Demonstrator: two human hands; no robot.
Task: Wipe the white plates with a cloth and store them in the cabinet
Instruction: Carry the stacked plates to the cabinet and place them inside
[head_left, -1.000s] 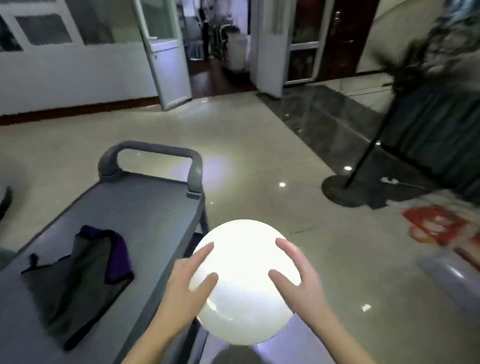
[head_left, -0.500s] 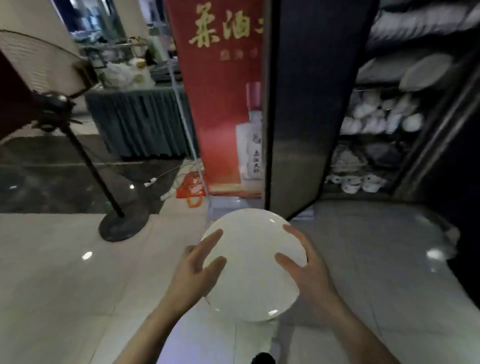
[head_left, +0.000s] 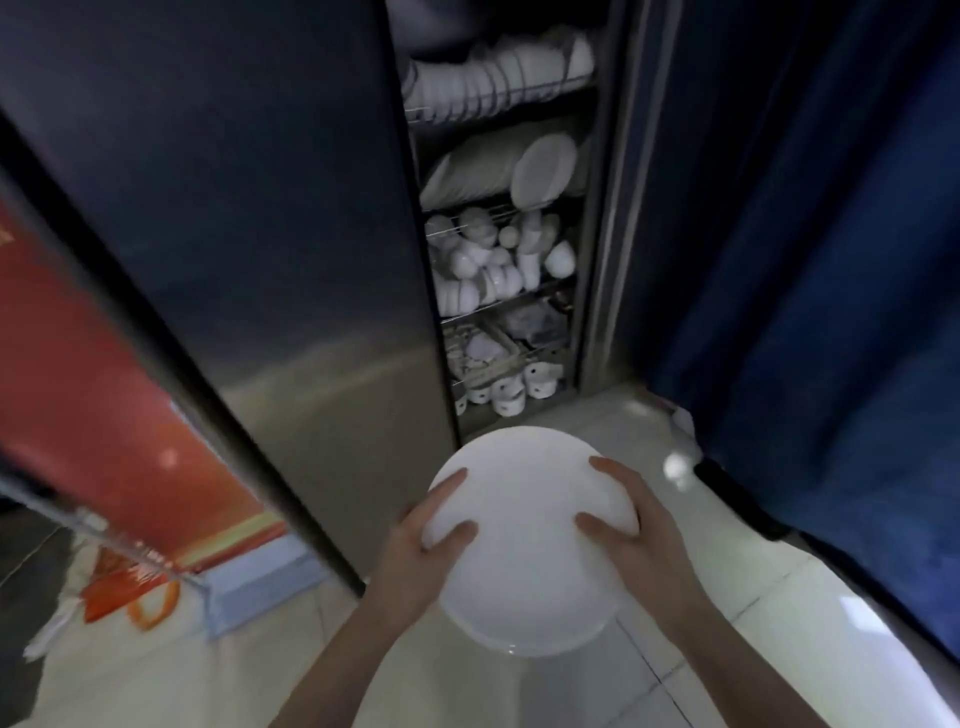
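Left hand and right hand each grip a side of the white plate; the open cabinet lies dead ahead of it, neither hand looks nearer.

1. The white plate is round, plain and glossy, with nothing on it. It is held in the air, face up and tipped slightly, just in front of the foot of the open cabinet. The left hand grips its left rim and the right hand its right rim, thumbs lying on its face
2. The cabinet is tall, of dark metal, with wire shelves inside. Its door stands swung open to the left
3. The stored plates are white and stand on edge in rows on the upper shelves
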